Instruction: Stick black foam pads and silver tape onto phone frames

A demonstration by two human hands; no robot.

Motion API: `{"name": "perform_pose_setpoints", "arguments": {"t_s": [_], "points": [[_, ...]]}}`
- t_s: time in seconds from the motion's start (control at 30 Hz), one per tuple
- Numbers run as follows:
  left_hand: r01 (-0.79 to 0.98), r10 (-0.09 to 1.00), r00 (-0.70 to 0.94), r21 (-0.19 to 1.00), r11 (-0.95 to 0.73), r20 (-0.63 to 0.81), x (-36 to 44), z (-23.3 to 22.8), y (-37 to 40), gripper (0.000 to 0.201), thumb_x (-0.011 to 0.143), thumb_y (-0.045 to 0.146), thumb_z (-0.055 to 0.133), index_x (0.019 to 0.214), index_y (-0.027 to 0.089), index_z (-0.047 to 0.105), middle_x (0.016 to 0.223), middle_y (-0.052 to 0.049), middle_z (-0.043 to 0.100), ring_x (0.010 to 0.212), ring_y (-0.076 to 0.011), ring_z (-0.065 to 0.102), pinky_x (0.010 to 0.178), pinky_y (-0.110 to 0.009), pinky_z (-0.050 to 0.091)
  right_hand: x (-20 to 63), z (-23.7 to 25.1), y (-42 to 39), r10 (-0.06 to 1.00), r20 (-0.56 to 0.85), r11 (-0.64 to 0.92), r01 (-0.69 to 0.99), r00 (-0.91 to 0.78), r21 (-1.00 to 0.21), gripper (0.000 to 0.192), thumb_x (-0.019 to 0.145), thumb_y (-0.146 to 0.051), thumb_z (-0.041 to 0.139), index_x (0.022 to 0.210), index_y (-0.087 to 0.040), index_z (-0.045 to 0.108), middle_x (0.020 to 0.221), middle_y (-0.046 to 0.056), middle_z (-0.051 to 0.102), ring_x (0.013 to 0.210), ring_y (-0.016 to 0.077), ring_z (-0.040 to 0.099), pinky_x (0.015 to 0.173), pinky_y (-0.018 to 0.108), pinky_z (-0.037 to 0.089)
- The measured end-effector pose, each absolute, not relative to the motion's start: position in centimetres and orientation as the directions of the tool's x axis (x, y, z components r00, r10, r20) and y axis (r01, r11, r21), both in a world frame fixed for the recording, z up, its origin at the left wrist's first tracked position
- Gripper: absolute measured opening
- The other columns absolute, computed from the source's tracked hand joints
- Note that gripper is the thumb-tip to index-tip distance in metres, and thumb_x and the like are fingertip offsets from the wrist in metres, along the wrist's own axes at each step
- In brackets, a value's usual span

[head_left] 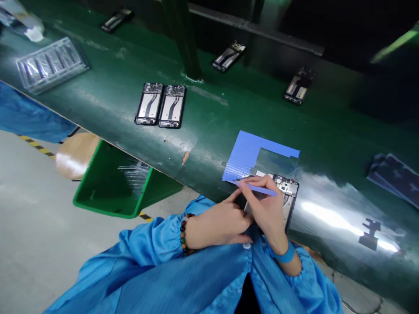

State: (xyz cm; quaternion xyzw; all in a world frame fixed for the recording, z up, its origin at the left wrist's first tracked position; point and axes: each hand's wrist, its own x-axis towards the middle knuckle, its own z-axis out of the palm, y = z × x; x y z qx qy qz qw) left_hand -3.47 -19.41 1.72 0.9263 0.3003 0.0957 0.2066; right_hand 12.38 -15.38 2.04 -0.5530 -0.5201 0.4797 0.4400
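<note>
In front of me lies an opened phone frame (289, 188) with its circuit board showing, partly covered by my hands. My right hand (266, 209) is closed on slim purple tweezers (263, 190), thumb and index finger pinching them. Their tip points left to the lower edge of a blue sheet (245, 150) marked with narrow strips. My left hand (222, 222) is curled at the frame's lower left side and appears to hold it. Its index finger reaches up near the tweezers' tip. A clear film (278, 162) lies over the sheet's right part.
Two opened phones (149, 104) lie side by side at the left; several more, such as one phone (298, 87), lie farther back. A clear tray (52, 65) sits far left. A post (183, 39) rises from the green table. Below stands a green bin (108, 208). Dark sheets (396, 174) lie right.
</note>
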Motion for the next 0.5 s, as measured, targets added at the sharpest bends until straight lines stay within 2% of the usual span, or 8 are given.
{"name": "perform_pose_setpoints", "arguments": {"t_s": [0.1, 0.2, 0.27, 0.4, 0.5], "points": [[0.523, 0.651, 0.753, 0.512, -0.681, 0.098, -3.8, 2.1, -18.1, 0.036, 0.104, 0.054, 0.071, 0.094, 0.019, 0.070, 0.075, -0.001, 0.073, 0.074, -0.0208, 0.073, 0.120, -0.047, 0.049, 16.3, 2.3, -14.5, 0.988, 0.027, 0.009, 0.116, 0.152, -0.993, 0.032, 0.086, -0.037, 0.091, 0.082, -0.024, 0.062, 0.093, 0.002, 0.078, 0.096, 0.0228, 0.078, 0.095, 0.044, 0.062], [0.551, 0.733, 0.661, 0.559, -0.620, 0.161, -3.3, 2.5, -15.9, 0.034, 0.112, 0.048, 0.058, 0.094, 0.020, 0.068, 0.085, -0.003, 0.074, 0.086, -0.0201, 0.071, 0.100, -0.040, 0.053, 21.3, 1.8, -14.1, 0.932, 0.104, 0.067, 0.115, 0.348, -0.991, 0.040, 0.078, -0.032, 0.097, 0.077, -0.025, 0.058, 0.081, -0.002, 0.073, 0.090, 0.0222, 0.077, 0.102, 0.048, 0.061], [0.563, 0.754, 0.629, 0.557, -0.610, 0.190, -2.4, 2.4, -14.2, 0.031, 0.113, 0.045, 0.056, 0.100, 0.020, 0.069, 0.098, -0.005, 0.075, 0.097, -0.0221, 0.070, 0.094, -0.039, 0.052, 23.9, 1.2, -14.2, 0.917, 0.100, 0.050, 0.138, 0.387, -0.989, 0.042, 0.075, -0.031, 0.098, 0.076, -0.025, 0.057, 0.077, -0.003, 0.072, 0.087, 0.0224, 0.077, 0.106, 0.052, 0.060], [0.544, 0.737, 0.635, 0.543, -0.640, 0.233, 0.4, 1.2, -11.4, 0.022, 0.110, 0.035, 0.062, 0.124, 0.019, 0.069, 0.129, -0.007, 0.074, 0.120, -0.0258, 0.066, 0.104, -0.043, 0.050, 26.1, -0.1, -14.6, 0.937, 0.084, 0.022, 0.182, 0.339, -0.983, 0.040, 0.077, -0.032, 0.096, 0.076, -0.024, 0.057, 0.079, 0.000, 0.076, 0.089, 0.0246, 0.079, 0.107, 0.056, 0.058], [0.512, 0.714, 0.661, 0.555, -0.655, 0.233, 2.1, 0.1, -10.3, 0.024, 0.108, 0.031, 0.065, 0.129, 0.019, 0.067, 0.141, -0.008, 0.071, 0.129, -0.0269, 0.063, 0.112, -0.046, 0.050, 26.4, -0.7, -14.6, 0.945, 0.090, 0.039, 0.163, 0.314, -0.986, 0.039, 0.078, -0.029, 0.095, 0.076, -0.024, 0.057, 0.080, 0.000, 0.077, 0.087, 0.0232, 0.079, 0.109, 0.055, 0.057]]}}
